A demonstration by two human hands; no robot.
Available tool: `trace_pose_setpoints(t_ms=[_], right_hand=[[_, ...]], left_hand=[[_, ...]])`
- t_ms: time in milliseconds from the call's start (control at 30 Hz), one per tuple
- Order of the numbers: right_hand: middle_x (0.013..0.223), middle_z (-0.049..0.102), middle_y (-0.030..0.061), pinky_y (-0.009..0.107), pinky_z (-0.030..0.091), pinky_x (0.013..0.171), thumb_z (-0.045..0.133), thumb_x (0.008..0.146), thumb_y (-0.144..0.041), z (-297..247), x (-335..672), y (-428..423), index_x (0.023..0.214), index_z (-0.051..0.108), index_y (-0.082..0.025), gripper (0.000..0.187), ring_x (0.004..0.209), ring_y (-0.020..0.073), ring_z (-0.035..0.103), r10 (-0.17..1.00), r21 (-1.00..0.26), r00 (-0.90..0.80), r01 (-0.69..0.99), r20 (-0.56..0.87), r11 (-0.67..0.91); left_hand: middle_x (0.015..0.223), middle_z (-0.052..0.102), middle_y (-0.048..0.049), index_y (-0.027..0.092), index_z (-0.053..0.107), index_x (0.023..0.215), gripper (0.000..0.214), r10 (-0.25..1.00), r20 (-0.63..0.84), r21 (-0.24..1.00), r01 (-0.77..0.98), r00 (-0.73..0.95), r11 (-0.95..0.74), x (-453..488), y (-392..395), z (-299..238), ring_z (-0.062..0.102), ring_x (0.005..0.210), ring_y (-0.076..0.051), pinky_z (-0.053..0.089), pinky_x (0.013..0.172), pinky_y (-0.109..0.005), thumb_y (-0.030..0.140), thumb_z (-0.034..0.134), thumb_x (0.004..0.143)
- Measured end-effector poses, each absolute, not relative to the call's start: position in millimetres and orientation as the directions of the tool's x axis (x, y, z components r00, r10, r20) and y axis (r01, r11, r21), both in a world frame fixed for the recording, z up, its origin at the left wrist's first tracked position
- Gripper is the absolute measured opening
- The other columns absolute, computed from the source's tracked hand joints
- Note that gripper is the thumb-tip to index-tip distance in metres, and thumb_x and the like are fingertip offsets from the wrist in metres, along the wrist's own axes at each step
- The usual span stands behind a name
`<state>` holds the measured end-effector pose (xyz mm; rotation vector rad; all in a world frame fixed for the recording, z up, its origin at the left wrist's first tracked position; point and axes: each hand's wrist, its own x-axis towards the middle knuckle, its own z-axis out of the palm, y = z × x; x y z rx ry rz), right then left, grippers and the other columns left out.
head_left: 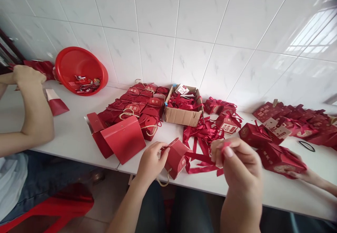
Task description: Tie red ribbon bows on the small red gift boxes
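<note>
My left hand (150, 161) pinches the top edge of a small red gift box (176, 157) with a rope handle, held at the front edge of the white table (73, 134). My right hand (237, 161) is closed on a dark red ribbon (204, 162) that runs from the box toward my fingers. More loose ribbons (202, 133) lie in a heap just behind the box.
Several finished red boxes (137, 106) sit mid-table beside a cardboard carton (181, 115) of ribbons. A flat red box blank (123, 138) leans at front left. A red basin (79, 69) stands at back left. Other people's arms (34, 113) and a hand (305, 175) work on both sides.
</note>
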<state>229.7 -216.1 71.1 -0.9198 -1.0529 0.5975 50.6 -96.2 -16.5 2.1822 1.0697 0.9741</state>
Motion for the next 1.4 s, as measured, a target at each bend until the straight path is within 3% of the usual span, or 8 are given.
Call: trace_pose_setpoints(t_ms=[133, 233, 333, 900, 1133, 1267, 1333, 1400], right_hand=[[0.061, 0.051, -0.0023, 0.021, 0.031, 0.048, 0.053, 0.087, -0.038, 53, 225, -169, 0.074, 0.055, -0.018, 0.024, 0.052, 0.0088, 0.043, 0.922, -0.948, 0.264, 0.223, 0.284, 0.229], [0.062, 0.049, -0.0018, 0.023, 0.032, 0.056, 0.046, 0.088, -0.036, 33, 218, -139, 0.063, 0.045, -0.018, 0.030, 0.060, 0.0111, 0.044, 0.976, -0.825, 0.122, 0.559, 0.183, 0.084], [0.061, 0.047, -0.0016, 0.024, 0.029, 0.058, 0.041, 0.089, -0.030, 17, 212, -129, 0.061, 0.039, -0.019, 0.030, 0.060, 0.0118, 0.043, 0.991, -0.693, 0.068, 0.720, 0.114, 0.030], [0.066, 0.054, 0.0000, 0.024, 0.032, 0.060, 0.043, 0.088, -0.028, 13, 211, -134, 0.063, 0.048, -0.018, 0.027, 0.065, 0.0130, 0.049, 0.994, -0.662, 0.009, 0.746, 0.112, 0.068], [0.083, 0.061, 0.0045, 0.030, 0.040, 0.075, 0.047, 0.088, -0.030, 17, 213, -135, 0.081, 0.067, -0.020, 0.023, 0.081, 0.0177, 0.056, 0.993, -0.680, 0.006, 0.729, 0.121, 0.079], [0.097, 0.061, 0.0075, 0.034, 0.041, 0.085, 0.051, 0.086, -0.034, 21, 224, -148, 0.088, 0.065, -0.020, 0.020, 0.093, 0.0210, 0.055, 0.932, -0.735, 0.179, 0.668, 0.315, 0.120], [0.097, 0.060, 0.0080, 0.033, 0.042, 0.084, 0.052, 0.086, -0.037, 20, 235, -165, 0.087, 0.062, -0.019, 0.021, 0.092, 0.0210, 0.055, 0.868, -0.797, 0.307, 0.585, 0.391, 0.152], [0.088, 0.058, 0.0058, 0.030, 0.043, 0.074, 0.053, 0.086, -0.042, 14, 247, -188, 0.082, 0.060, -0.020, 0.024, 0.081, 0.0191, 0.054, 0.862, -0.886, 0.395, 0.447, 0.318, 0.122]], left_hand=[[0.081, 0.068, -0.0037, 0.019, 0.059, 0.096, 0.018, 0.890, 0.358, 0.824, 0.352, 0.282, -0.443, 53, -98, -26, 0.064, 0.069, -0.015, 0.052, 0.064, -0.024, 0.032, 0.052, 0.085], [0.075, 0.066, -0.0021, 0.019, 0.055, 0.102, 0.024, 0.920, 0.315, 0.894, 0.252, 0.231, -0.370, 53, -102, -31, 0.063, 0.065, -0.014, 0.052, 0.061, -0.023, 0.034, 0.054, 0.084], [0.073, 0.065, -0.0015, 0.019, 0.054, 0.102, 0.024, 0.938, 0.279, 0.926, 0.202, 0.205, -0.319, 52, -107, -34, 0.063, 0.064, -0.014, 0.052, 0.059, -0.023, 0.034, 0.054, 0.083], [0.078, 0.062, -0.0007, 0.020, 0.049, 0.108, 0.029, 0.934, 0.262, 0.935, 0.175, 0.245, -0.308, 54, -121, -29, 0.059, 0.062, -0.012, 0.047, 0.056, -0.021, 0.036, 0.054, 0.084], [0.054, 0.037, 0.0063, 0.021, 0.039, 0.064, 0.037, 0.911, 0.081, 0.985, 0.107, 0.404, -0.135, 69, -95, -28, 0.042, 0.048, -0.010, 0.035, 0.047, -0.021, 0.048, 0.040, 0.088], [0.058, 0.045, 0.0026, 0.020, 0.043, 0.062, 0.034, 0.904, 0.183, 0.851, 0.397, 0.386, -0.342, 65, -82, -41, 0.047, 0.056, -0.014, 0.035, 0.055, -0.024, 0.041, 0.039, 0.088], [0.064, 0.053, -0.0022, 0.019, 0.048, 0.062, 0.030, 0.905, 0.236, 0.645, 0.640, 0.353, -0.418, 57, -81, -54, 0.052, 0.065, -0.018, 0.035, 0.061, -0.028, 0.033, 0.040, 0.087], [0.071, 0.060, -0.0066, 0.018, 0.053, 0.062, 0.026, 0.914, 0.243, 0.442, 0.802, 0.325, -0.402, 46, -82, -68, 0.056, 0.075, -0.023, 0.034, 0.065, -0.031, 0.029, 0.043, 0.085]])
